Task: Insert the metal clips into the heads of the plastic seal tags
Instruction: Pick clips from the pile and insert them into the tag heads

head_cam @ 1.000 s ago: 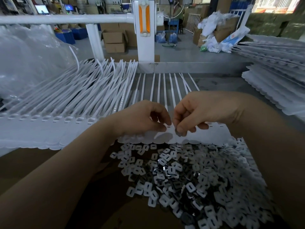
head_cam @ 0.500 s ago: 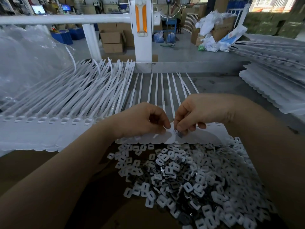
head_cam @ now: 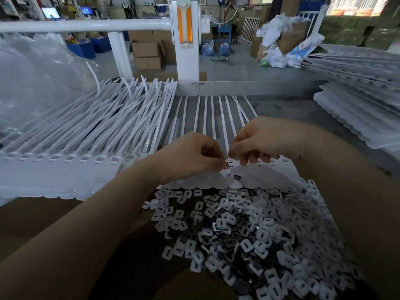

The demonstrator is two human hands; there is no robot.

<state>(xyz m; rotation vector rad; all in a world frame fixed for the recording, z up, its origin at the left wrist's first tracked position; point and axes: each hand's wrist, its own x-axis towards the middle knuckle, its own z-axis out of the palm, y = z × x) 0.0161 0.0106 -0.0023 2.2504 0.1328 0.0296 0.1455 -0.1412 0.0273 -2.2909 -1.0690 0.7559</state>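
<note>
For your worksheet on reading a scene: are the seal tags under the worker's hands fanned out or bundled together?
Fanned out. The seal tags lie side by side in one flat row with bench showing between the straps, unlike the stacked tags beside them.

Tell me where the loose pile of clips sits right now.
In the head view, the pile of clips lies at lower centre-right, spread on the brown surface just below the row of white seal tags, between the person's forearms.
</note>
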